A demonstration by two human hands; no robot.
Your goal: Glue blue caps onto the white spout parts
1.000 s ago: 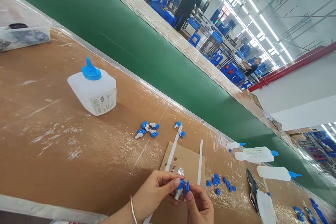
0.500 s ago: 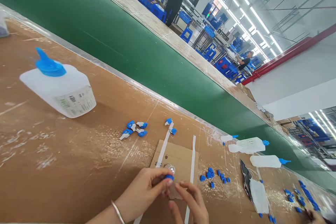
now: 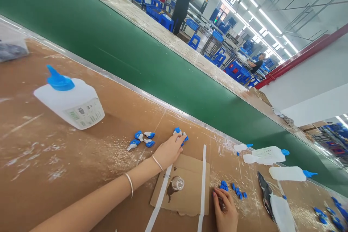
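Brown table carries one cardboard sheet with one clear cup. Left hand is at some blue-and-white fittings, four others leftward; right hand, fingers curled, nears small blue pieces. Either grip's contents: cannot tell.

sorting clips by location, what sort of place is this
Probably a factory assembly floor: a long green band that looks like a conveyor, small blue-and-white parts grouped on the worktop, and people beyond among blue crates.
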